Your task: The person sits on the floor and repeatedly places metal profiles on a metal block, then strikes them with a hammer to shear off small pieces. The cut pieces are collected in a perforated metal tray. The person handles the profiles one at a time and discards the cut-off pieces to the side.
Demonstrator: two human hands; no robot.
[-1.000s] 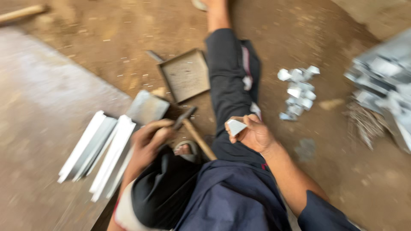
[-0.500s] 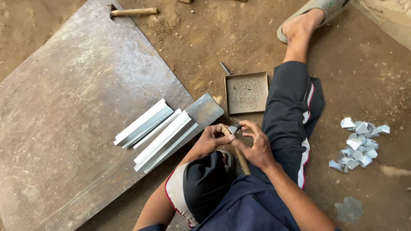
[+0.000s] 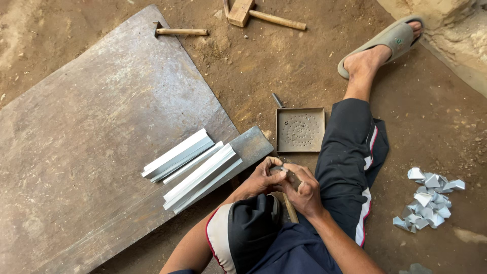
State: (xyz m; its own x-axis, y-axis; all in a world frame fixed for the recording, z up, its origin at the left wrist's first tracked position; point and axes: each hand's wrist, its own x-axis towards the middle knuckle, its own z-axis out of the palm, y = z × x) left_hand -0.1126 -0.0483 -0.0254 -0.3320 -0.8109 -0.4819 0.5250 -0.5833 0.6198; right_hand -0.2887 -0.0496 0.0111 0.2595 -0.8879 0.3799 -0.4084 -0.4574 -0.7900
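A large steel plate lay on the dirt floor, carrying folded metal strips. Near its corner sat a square punched tray. Above the lap, left hand and right hand pinched together on what looked like a small metal piece; its sharp edges could cut fingers if it slipped.

Bright, smooth folded sheet-metal strips lie left of centre on a dull, scuffed steel plate. The square punched tray at centre is matt grey metal. Upper-frame hammers have bare wooden handles.
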